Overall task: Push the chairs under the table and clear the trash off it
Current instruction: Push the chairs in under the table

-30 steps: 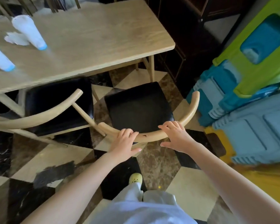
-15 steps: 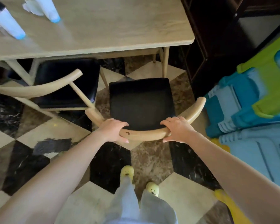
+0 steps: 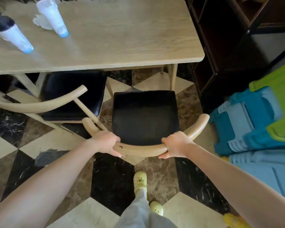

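Observation:
A wooden chair with a black seat [image 3: 145, 117] stands in front of me, clear of the pale wooden table [image 3: 122, 38]. My left hand [image 3: 105, 142] and my right hand [image 3: 176, 144] both grip its curved backrest rail [image 3: 141, 149]. A second black-seated chair [image 3: 72, 94] sits to the left, its seat partly under the table edge. On the table's far left stand two white cups with blue bases, one [image 3: 53, 17] further back and one [image 3: 13, 35] nearer, beside a crumpled white tissue [image 3: 39, 22].
A dark wooden cabinet [image 3: 229, 46] stands right of the table. Blue and green plastic play pieces [image 3: 262, 120] crowd the floor at the right. The floor is checkered marble. My yellow clogs [image 3: 140, 180] are just behind the chair.
My hands went from resting on the backrest to closing around it. The view has come nearer the table, and the chair stands squarer to the table edge.

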Demonstrator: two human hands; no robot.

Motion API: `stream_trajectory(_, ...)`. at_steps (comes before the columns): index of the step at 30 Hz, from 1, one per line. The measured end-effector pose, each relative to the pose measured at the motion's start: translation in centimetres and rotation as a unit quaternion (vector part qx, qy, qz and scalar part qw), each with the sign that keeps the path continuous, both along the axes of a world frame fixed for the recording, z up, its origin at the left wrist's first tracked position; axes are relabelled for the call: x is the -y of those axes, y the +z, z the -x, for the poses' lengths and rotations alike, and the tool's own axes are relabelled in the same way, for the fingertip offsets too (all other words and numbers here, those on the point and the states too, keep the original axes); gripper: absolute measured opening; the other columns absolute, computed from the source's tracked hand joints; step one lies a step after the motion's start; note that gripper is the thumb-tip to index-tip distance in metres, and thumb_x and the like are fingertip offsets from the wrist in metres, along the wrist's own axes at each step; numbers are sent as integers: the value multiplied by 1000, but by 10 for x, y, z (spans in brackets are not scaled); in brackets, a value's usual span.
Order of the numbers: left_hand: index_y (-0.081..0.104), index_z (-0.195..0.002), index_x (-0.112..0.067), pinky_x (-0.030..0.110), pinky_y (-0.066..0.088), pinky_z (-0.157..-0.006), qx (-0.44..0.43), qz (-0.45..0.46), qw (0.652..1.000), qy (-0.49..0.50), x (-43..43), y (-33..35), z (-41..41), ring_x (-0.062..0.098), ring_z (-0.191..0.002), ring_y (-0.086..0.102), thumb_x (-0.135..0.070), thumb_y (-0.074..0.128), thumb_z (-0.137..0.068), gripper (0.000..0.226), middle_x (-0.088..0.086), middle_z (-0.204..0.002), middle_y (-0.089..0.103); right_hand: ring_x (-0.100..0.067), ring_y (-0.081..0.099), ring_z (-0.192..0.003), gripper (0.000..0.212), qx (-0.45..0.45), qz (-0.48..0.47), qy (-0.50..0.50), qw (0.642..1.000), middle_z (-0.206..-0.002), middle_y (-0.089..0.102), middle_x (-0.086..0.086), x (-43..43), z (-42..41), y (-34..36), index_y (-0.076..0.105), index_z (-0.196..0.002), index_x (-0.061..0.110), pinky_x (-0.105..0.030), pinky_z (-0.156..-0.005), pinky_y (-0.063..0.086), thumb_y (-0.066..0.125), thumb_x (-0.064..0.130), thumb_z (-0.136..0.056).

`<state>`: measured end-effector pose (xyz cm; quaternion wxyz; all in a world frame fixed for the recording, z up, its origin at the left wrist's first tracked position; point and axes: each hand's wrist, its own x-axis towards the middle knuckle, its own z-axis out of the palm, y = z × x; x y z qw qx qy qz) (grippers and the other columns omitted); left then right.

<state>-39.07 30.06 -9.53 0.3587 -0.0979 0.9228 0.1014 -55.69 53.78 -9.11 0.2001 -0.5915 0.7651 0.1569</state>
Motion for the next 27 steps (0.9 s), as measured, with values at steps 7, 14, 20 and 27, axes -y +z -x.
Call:
stream_trajectory(7,60,-105,-24,29,50,-75,-45,13,999,-20,39,12,24,16,-89,62,-60,63,-77,46,-5,-95,66,-18,54,-66,60,-6,14,-11,1000,-75,56,4,34,24,17,58,-98,16,-30,-68,47,45,72,-82)
stream_trajectory(14,61,-108,-24,26,46,-69,-47,15,999,-7,75,13,35,15,-87,59,-62,63,-76,50,-5,-96,66,-19,61,-70,59,-2,28,-7,1000,-76,59,3,67,36,17,57,-94,16,-31,-67,48,46,73,-82)
stream_trajectory(20,60,-111,-24,27,49,-74,-66,21,998,-7,92,10,40,15,-91,61,-65,61,-76,54,-5,-98,66,-17,53,-63,54,-1,27,-4,1000,-74,57,3,85,48,18,44,-84,19,-29,-63,44,46,73,-82)
stream_trajectory(27,59,-111,-23,24,42,-72,-81,30,996,-1,104,16,58,11,-82,54,-62,63,-76,53,-10,-87,56,-19,62,-70,57,-8,37,-1,999,-79,65,2,102,68,17,53,-91,18,-30,-65,48,46,74,-80)
